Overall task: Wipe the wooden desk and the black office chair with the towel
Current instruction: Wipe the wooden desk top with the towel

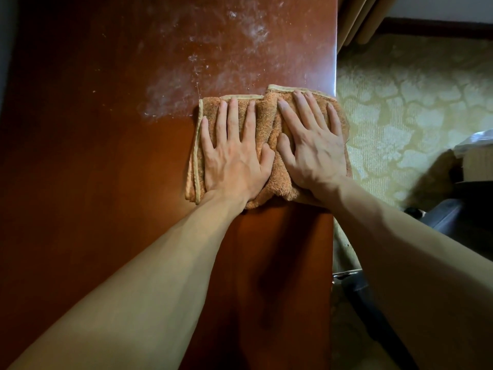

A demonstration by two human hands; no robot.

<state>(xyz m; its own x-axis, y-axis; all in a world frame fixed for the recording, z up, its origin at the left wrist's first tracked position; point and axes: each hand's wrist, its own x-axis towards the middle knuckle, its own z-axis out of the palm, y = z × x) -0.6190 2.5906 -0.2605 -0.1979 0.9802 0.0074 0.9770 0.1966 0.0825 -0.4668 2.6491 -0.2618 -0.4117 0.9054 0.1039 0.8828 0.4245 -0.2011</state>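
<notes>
A folded orange towel with a pale hem lies on the reddish-brown wooden desk, close to its right edge. My left hand presses flat on the towel's left half, fingers straight and spread. My right hand presses flat on the right half, where the towel slightly overhangs the desk edge. Beyond the towel, a whitish dusty smear covers the desk top. Part of the black office chair shows at the lower right, beside the desk.
Patterned yellow-green carpet lies right of the desk. Beige curtain folds hang at the top right. A box with clear plastic sits at the right edge. The desk's right edge runs down the frame's middle right.
</notes>
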